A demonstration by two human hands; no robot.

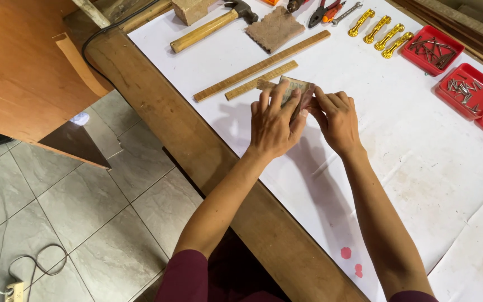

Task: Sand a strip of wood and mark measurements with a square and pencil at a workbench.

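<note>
Left hand (273, 123) and right hand (335, 117), fingers closed, together grip a small grey-green folded sheet of sandpaper (297, 89) above the white paper-covered worktop (409, 140). Its long axis runs left-right, tilted slightly; just beyond lies a short wooden strip (261, 80).

We have one view only, from a camera on the person's head, looking steeply down and slightly forward. It sits close: the left hand (273, 120) and right hand (336, 117) fill the middle, forearms running in from the bottom edge. The white paper-covered wooden table (420, 156) crosses diagonally, grey tiled floor (74, 223) lying at the left
</note>
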